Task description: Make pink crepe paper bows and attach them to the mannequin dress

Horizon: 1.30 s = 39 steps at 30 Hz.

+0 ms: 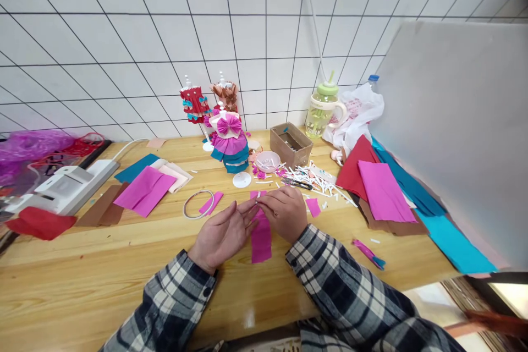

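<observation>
My left hand (225, 234) lies palm up with its fingers stretched out, and the fingertips meet those of my right hand. With thumb and fingers pinched together, my right hand (286, 212) holds a small white piece (258, 194), too tiny to make out well. Beneath both hands a magenta crepe paper strip (261, 242) lies flat on the wooden table (165, 275), its middle partly covered by fingers. To the left are a roll of tape (186, 209) and a small magenta paper piece (215, 202). Another magenta scrap (313, 207) lies right of my right hand.
Behind stand small dress forms in paper dresses (229, 146), a pink bowl (268, 168), a cardboard box (291, 149) and a green-lidded bottle (319, 113). A black cutter (297, 183) lies by white paper strips (330, 184). Coloured paper stacks (385, 192) and a power strip (88, 187) flank the table.
</observation>
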Tool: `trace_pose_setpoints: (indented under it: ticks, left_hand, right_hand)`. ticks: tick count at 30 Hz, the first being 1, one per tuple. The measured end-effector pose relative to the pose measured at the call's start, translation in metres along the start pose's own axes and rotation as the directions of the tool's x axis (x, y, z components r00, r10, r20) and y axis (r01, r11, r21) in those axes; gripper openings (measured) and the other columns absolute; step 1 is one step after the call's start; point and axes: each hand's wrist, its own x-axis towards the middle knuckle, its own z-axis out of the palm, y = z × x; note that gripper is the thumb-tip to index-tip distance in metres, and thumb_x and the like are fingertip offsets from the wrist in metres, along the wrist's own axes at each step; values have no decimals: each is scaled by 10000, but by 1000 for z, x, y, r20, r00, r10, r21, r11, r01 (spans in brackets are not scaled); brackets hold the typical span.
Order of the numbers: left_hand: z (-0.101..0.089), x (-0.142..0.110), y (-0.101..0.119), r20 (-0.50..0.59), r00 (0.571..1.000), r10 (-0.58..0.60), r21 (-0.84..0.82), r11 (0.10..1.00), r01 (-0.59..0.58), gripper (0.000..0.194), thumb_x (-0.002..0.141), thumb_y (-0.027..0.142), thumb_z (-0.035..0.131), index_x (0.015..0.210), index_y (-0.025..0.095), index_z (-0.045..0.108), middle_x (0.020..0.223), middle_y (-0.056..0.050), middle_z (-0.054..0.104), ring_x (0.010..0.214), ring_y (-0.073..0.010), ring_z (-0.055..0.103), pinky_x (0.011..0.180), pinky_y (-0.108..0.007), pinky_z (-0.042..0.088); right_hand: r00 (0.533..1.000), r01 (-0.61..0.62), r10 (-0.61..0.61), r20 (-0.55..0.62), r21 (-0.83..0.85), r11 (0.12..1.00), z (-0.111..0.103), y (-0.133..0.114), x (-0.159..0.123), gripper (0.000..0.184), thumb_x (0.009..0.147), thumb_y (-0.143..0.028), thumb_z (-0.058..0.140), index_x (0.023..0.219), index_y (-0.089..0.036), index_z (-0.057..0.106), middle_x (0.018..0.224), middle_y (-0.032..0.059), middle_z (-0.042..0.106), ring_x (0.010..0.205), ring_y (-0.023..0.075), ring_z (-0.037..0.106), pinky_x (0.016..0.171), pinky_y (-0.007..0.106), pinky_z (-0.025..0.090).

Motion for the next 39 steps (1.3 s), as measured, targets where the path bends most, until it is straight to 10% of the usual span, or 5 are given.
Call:
trace_pose_setpoints:
  ticks: [4, 9, 16, 23, 39]
  left_hand:
    - [-6, 1, -2, -67, 993, 94, 349, 935, -65, 432, 870, 427, 558, 1222, 187, 629, 1403, -95, 515, 1340, -274, 390, 1105, -424, 305]
    - [-8, 4, -8, -138, 907, 398, 926, 377, -25, 247, 783, 371, 667, 940, 196, 743, 1013, -83, 719, 980, -251, 622, 907, -368, 450]
    - [-4, 2, -15, -54, 856, 514, 956, 275, -105, 284, 846, 368, 587, 1034, 208, 728, 963, -58, 749, 852, -199, 679, 732, -284, 522]
    - [-15, 2, -11, 75, 760, 645, 990, 42, -133, 191, 841, 334, 615, 888, 216, 758, 863, -49, 755, 786, -175, 684, 723, -268, 523]
    - [-11, 5, -5, -206, 733, 648, 923, 378, -75, 150, 686, 287, 635, 715, 188, 744, 748, -40, 759, 713, -209, 689, 699, -300, 554]
  right_hand:
    - [987, -157, 161, -9, 172, 972, 1, 0, 3, 107, 858, -274, 601, 830, -220, 689, 824, 23, 705, 810, 182, 580, 784, 335, 411]
    - [889, -368, 430, -159, 313, 876, -2, 5, 5, 112, 836, -266, 605, 757, -201, 651, 680, 0, 616, 631, 148, 520, 612, 281, 419]
    - [977, -156, 177, -115, 172, 973, 0, -10, -3, 146, 859, -304, 615, 762, -217, 679, 703, 18, 640, 710, 171, 546, 706, 325, 391]
    - [971, -223, 239, -2, 351, 909, 6, -24, -6, 94, 857, -256, 624, 804, -211, 688, 738, 10, 673, 730, 169, 570, 728, 330, 406]
    - [996, -70, 57, 63, 232, 970, 4, -31, -11, 211, 917, -279, 547, 1029, -277, 726, 872, 25, 722, 789, 167, 592, 746, 317, 449]
